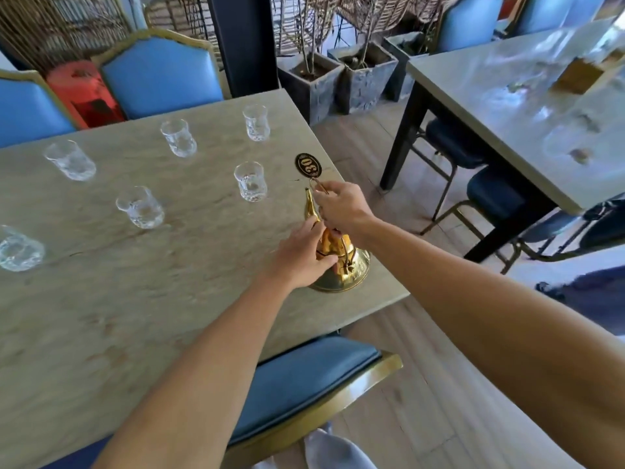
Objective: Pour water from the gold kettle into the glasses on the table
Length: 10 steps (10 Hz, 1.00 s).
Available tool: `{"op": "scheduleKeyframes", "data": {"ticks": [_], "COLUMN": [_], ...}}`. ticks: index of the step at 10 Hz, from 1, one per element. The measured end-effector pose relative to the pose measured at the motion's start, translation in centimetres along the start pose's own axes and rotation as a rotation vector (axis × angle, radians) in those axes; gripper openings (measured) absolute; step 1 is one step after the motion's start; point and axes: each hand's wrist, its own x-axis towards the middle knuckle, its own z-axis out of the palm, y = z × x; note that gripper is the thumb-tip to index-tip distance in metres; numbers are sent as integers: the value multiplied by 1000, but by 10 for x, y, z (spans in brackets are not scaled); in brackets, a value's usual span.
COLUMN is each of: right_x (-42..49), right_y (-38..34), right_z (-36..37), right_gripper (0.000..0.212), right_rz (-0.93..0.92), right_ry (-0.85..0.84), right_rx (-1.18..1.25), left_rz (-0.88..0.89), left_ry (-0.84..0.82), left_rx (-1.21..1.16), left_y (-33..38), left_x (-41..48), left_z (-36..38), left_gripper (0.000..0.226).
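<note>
Gold kettle (pixel 341 265) standing on the stone-look table (pixel 135 299) near its 4 o'clock corner, spout aimed toward 11 o'clock. Right hand (pixel 341 206) closed round the thin wire handle above the lid, likely to take the weight for lifting. Left hand (pixel 301 257) wrapped against the kettle's body at 9 o'clock, apparently steadying it. Six clear glasses in two rows from 9 to 12 o'clock, nearest glass (pixel 251 181) just beyond the spout; all look unfilled, though hard to tell. Oval number plaque (pixel 307 165) at 12 o'clock. Blue chairs (pixel 162 76), planters (pixel 365 76), wooden floor.
</note>
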Motion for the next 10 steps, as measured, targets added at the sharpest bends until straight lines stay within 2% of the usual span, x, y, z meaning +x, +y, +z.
{"op": "scheduleKeyframes", "data": {"ticks": [3, 6, 7, 9, 10], "right_x": [9, 8, 7, 2, 2], "right_y": [20, 18, 16, 4, -8], "right_z": [-1, 1, 0, -6, -12], "right_gripper": [36, 33, 35, 45, 51], "right_rz": [12, 2, 12, 5, -45], "right_ry": [30, 44, 38, -17, 20], "right_rx": [-1, 3, -11, -172, -320], "left_rz": [-73, -98, -111, -187, -213], "left_ry": [-83, -192, -236, -256, -158], "left_rx": [-55, -67, -92, -95, -124], "left_y": [0, 6, 7, -1, -6], "left_x": [11, 2, -5, -20, -26], "left_z": [19, -1, -9, -33, -59], "left_gripper": [74, 87, 85, 88, 87]}}
